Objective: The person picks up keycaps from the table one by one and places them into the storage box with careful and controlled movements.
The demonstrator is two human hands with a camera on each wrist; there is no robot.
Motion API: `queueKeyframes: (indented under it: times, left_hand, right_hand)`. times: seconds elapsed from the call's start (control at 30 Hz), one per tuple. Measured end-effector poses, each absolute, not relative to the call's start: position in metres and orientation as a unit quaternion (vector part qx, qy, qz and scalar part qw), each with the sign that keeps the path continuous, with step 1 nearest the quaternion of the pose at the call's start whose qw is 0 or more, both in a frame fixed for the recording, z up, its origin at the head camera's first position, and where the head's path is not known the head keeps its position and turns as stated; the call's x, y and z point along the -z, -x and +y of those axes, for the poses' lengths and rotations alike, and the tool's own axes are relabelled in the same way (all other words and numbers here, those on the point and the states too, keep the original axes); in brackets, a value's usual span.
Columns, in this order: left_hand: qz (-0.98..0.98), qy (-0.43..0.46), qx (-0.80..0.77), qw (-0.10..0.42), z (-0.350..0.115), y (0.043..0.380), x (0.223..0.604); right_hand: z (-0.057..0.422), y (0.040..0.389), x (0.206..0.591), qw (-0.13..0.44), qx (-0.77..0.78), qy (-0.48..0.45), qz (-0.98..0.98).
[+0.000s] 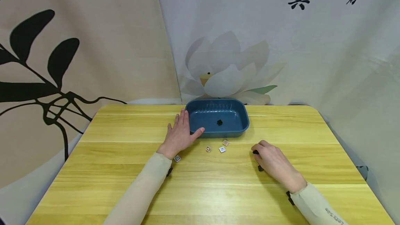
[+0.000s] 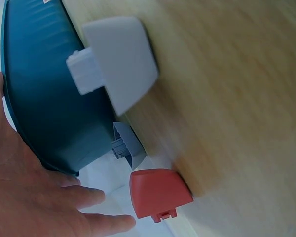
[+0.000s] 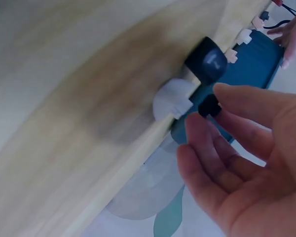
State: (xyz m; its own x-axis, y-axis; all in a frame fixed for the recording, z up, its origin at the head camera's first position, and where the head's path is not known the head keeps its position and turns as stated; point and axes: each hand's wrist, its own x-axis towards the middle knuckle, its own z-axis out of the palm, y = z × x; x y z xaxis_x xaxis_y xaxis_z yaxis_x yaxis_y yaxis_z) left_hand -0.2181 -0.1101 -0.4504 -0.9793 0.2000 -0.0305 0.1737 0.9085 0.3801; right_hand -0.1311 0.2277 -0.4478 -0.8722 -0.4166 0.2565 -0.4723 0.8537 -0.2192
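Observation:
My left hand [image 1: 178, 136] rests on the left side of a blue plastic basin [image 1: 218, 134], its fingers straight along the rim and the thumb at the front corner. Between the thumb and fingertips of my right hand [image 1: 276, 164] is a small black keycap [image 3: 209, 105]. Below those fingers, a dark keycap [image 1: 260, 168] lies on the table, and a white keycap [image 3: 173, 100] shows beside it in the right wrist view. Inside the basin sits one black keycap [image 1: 219, 122].
Pale keycaps lie before the basin: a white one [image 1: 222, 149], a pinkish one [image 1: 208, 149] and another [image 1: 225, 142]. One keycap [image 1: 177, 158] is by my left wrist. The left wrist view shows a red keycap [image 2: 159, 192] and a grey one [image 2: 129, 145]. A curtain [image 1: 125, 44] hangs behind the table.

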Motion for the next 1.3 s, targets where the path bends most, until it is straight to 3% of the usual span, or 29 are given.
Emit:
queueKeyframes:
  times: [0.33, 0.83, 1.3]
  left_hand:
    - [0.976, -0.093, -0.191, 0.034, -0.11, 0.219, 0.451]
    - [0.975, -0.093, -0.197, 0.033, -0.11, 0.218, 0.451]
    - [0.976, -0.093, -0.194, 0.037, -0.11, 0.218, 0.451]
  right_hand:
    - [0.222, 0.134, 0.442, 0.17, -0.162, -0.257, -0.938]
    - [0.204, 0.146, 0.426, 0.228, -0.199, -0.264, -0.916]
    - [0.19, 0.161, 0.406, 0.218, -0.227, -0.241, -0.918]
